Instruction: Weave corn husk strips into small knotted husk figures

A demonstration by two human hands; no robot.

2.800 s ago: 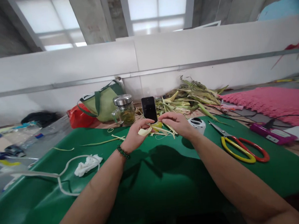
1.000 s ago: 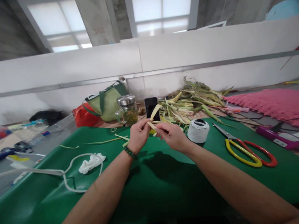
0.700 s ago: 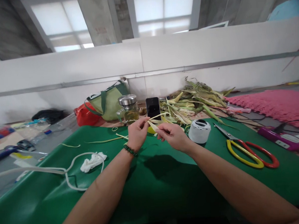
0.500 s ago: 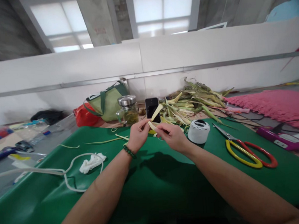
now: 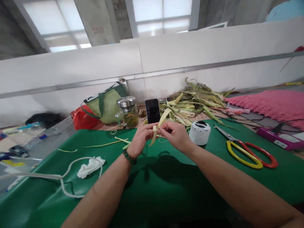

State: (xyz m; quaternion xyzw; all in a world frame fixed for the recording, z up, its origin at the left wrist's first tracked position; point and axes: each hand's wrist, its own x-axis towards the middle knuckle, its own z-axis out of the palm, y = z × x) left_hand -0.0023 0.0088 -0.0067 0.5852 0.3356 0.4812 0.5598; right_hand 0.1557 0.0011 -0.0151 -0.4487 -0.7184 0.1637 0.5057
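Between my two hands is a pale yellow corn husk strip [image 5: 164, 116], folded over near the fingertips, with one end pointing up and another hanging down. My left hand [image 5: 141, 139] pinches it from the left; a green bead bracelet circles that wrist. On the other side, the fingers of my right hand [image 5: 175, 134] are closed on the same strip. Just behind the hands stands a dark phone [image 5: 152, 110], propped upright. A white spool of thread [image 5: 200, 132] is right of my right hand, and scissors [image 5: 241, 148] with yellow and red handles lie beyond it.
A green mat [image 5: 168, 194] covers the work surface. Heaped corn husks [image 5: 199, 98] lie at the back, beside a lidded glass mug [image 5: 128, 115] and a green bag [image 5: 105, 104]. A white cord [image 5: 62, 181] and crumpled tissue [image 5: 90, 167] lie left; a purple power strip [image 5: 280, 138] is right.
The husk strip has been bent into a fold, with an end now hanging below the fingers. My left hand has turned over it, its fingers reaching farther right. The view has shifted slightly.
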